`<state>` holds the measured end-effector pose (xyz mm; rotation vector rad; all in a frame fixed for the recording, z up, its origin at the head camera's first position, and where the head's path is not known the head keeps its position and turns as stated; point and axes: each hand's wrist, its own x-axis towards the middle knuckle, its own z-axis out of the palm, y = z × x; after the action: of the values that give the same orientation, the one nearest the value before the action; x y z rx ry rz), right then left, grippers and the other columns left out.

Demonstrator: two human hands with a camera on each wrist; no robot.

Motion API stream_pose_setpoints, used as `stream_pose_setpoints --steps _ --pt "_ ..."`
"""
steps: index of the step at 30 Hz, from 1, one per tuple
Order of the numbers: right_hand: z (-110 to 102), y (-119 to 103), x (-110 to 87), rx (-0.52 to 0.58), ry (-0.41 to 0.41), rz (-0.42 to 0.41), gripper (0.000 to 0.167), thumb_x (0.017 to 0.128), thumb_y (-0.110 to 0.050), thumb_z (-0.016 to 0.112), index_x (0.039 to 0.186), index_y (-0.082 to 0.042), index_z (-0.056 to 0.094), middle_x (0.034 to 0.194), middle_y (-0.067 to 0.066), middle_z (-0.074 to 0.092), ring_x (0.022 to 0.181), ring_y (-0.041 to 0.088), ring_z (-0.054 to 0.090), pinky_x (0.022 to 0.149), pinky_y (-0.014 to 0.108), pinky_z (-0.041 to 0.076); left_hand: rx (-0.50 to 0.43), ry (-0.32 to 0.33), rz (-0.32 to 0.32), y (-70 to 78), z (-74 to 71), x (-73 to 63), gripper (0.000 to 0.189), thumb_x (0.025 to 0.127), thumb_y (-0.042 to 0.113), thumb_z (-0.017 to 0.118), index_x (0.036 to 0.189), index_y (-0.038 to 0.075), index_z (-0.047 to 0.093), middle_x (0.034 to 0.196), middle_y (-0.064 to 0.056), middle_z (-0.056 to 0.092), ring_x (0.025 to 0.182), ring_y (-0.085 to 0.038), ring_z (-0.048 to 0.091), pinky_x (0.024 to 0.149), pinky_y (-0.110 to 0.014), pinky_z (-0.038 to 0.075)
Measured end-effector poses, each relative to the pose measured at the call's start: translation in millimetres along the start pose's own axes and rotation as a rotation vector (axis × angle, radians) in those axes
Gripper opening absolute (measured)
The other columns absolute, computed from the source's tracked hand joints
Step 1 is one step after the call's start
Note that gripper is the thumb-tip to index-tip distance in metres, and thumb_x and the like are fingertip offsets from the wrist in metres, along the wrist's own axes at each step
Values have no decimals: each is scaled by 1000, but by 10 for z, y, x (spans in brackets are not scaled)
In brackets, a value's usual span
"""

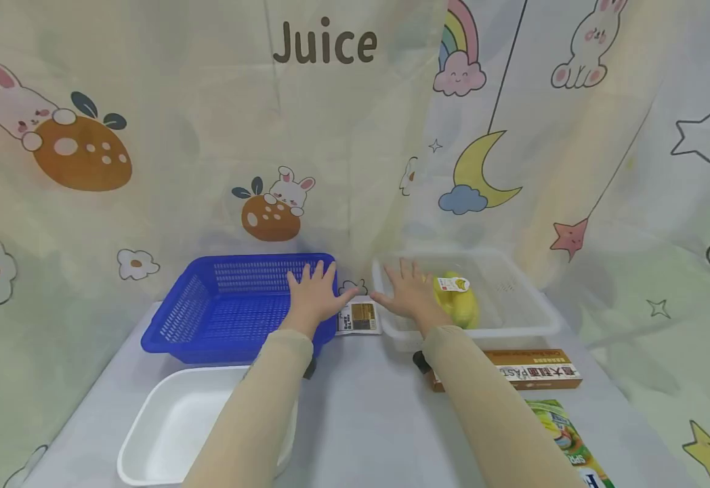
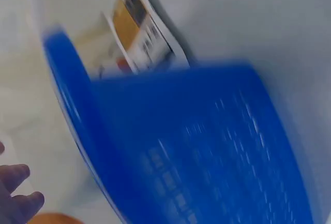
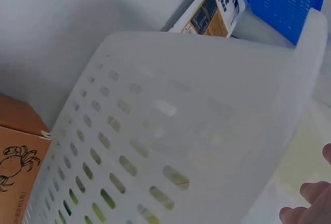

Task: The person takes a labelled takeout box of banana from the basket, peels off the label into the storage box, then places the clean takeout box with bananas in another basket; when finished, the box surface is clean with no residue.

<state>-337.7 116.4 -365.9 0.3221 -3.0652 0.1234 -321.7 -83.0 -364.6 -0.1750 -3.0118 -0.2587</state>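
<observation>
1. A white tray (image 1: 178, 420) sat at the lower left of the head view, on the pale worktop (image 1: 367, 420), partly covered by the person's left sleeve (image 1: 239, 420).
2. Just above it, left of centre, stood a blue basket (image 1: 251, 276) with slotted walls and a flat rim.
3. The left hand (image 1: 315, 295) was over the right end of the blue basket, its fingers straight and fanned wide, the thumb pointing right; it had hold of nothing. In the left wrist view, blurred in places, its fingertips showed at the lower left, apart from the rim.
4. A small printed packet (image 1: 358, 317) lay near the centre, between the two baskets.
5. The right hand (image 1: 411, 291) was over the left end of a white basket (image 1: 513, 333), right of centre. Its fingers were likewise straight and spread, the thumb pointing left, and it gripped nothing. Whether either of the hands touched a rim could not be told.
6. Inside the white basket, just right of that hand, lay a yellow item (image 1: 463, 308) with a white label.
7. Below the white basket lay a brown box (image 1: 532, 371), partly behind the right sleeve (image 1: 489, 407).
8. A green printed pouch (image 1: 574, 444) lay at the lower right, cut off by the bottom edge.
</observation>
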Motion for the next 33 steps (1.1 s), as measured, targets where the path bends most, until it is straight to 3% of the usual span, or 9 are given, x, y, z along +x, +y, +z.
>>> stream_pose_setpoints --steps 4,10,17,21,27,33 --pt "60 93 9 29 1 -6 81 82 -69 37 146 -22 18 153 16 6 138 42 8 106 65 11 -60 25 25 152 19 -20 79 82 66 41 143 17 28 148 -7 31 137 -34 24 108 -61 14" --pt "105 282 -27 69 14 28 78 83 -65 40 146 -22 20 153 15 8 138 42 10 105 67 9 -71 1 117 445 106 -89 67 85 50 48 139 12 36 142 -7 40 130 -27 38 104 -48 35" --pt "95 417 -94 65 9 42 78 84 -64 40 145 -19 24 151 19 10 136 45 10 103 70 7 -228 -157 120 749 362 -137 91 79 68 46 143 6 27 148 -15 26 130 -32 37 101 -49 38" --pt "103 438 -119 69 0 32 78 84 -65 40 145 -18 24 151 20 9 136 46 9 103 70 7 -257 -182 88 805 505 -163 94 76 70 49 143 9 26 151 -13 20 129 -33 39 98 -49 41" --pt "136 491 -146 55 3 24 78 84 -65 39 145 -20 22 151 19 10 136 45 10 103 69 8 -328 -177 55 821 560 -179 95 74 70 52 144 11 26 152 -9 18 131 -33 36 99 -50 39" --pt "139 552 -156 23 29 2 78 84 -64 40 145 -19 22 149 19 20 136 41 19 103 69 10 -369 -124 61 802 635 -180 94 74 68 54 144 12 26 152 -9 18 129 -32 38 99 -49 40"
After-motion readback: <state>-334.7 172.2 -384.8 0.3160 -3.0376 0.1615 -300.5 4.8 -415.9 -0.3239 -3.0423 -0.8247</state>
